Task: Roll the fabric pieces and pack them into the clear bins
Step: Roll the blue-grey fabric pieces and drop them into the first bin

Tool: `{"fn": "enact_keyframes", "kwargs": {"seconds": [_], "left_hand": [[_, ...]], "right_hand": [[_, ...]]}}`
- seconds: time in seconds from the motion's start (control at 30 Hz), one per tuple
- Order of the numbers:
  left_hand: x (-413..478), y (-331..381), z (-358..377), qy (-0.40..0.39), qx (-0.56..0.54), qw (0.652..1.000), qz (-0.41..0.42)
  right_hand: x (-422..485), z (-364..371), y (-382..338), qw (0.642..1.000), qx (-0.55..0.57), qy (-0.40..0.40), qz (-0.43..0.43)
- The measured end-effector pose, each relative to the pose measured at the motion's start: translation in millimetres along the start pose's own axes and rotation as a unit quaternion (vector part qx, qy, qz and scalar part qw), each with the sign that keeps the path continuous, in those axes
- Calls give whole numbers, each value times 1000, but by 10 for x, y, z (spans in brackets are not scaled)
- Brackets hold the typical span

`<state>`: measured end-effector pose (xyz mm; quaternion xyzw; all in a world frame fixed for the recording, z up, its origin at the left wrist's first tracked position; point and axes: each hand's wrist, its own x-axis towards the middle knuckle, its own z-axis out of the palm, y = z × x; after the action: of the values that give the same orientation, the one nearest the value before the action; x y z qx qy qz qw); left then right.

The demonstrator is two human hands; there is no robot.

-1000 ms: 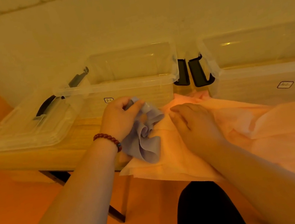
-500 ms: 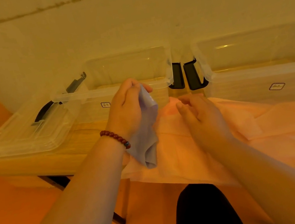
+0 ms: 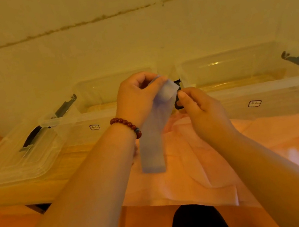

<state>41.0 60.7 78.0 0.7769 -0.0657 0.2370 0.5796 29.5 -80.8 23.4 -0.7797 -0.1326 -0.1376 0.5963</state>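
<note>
1. Just in front of the left clear bin (image 3: 77,117), the left hand (image 3: 137,97) is raised above the bench (image 3: 37,185), its fingers (image 3: 156,83) curled and clamped on the top end of a blue-grey fabric strip (image 3: 151,139).
2. That strip hangs straight down from the grip. Its lower edge dangles over the near part of a pink fabric sheet (image 3: 193,161), and I cannot tell whether the two touch.
3. To the right of the strip's upper corner is the right hand (image 3: 204,111), its fingers (image 3: 183,95) curled, with the thumb tip just beside that corner. Whether it pinches the cloth or only nears it cannot be told.
4. Spread flat, the pink fabric sheet covers the middle and right of the bench, and its front edge droops over the bench's near side.
5. Both bins stand lidless at the back of the bench against the wall, the right clear bin (image 3: 272,89) beside the left one. Each has a small label (image 3: 254,103) on its front wall. No fabric shows inside either.
6. A black latch (image 3: 178,106) shows between the two bins, partly hidden by the hands.
7. Left of the bins, a clear lid (image 3: 13,163) with a dark handle lies flat on the bench.
8. A red bead bracelet (image 3: 126,123) circles the left wrist.
</note>
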Motion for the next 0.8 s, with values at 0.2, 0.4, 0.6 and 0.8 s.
{"fn": "enact_keyframes", "kwargs": {"seconds": [0.2,0.4,0.6,0.8], "left_hand": [[92,205,210,1,-63,998,8],[47,305,394,22,-103,994,-12],[-10,272,518,2,-187,975,-121],[10,277,501,-143,-98,973,-149]], "right_hand": [[88,-170,-122,995,89,47,-2],[238,-333,-336,989,94,107,-28],[310,-429,-339,987,112,112,-1],[395,-538,-364,984,116,134,16]]}}
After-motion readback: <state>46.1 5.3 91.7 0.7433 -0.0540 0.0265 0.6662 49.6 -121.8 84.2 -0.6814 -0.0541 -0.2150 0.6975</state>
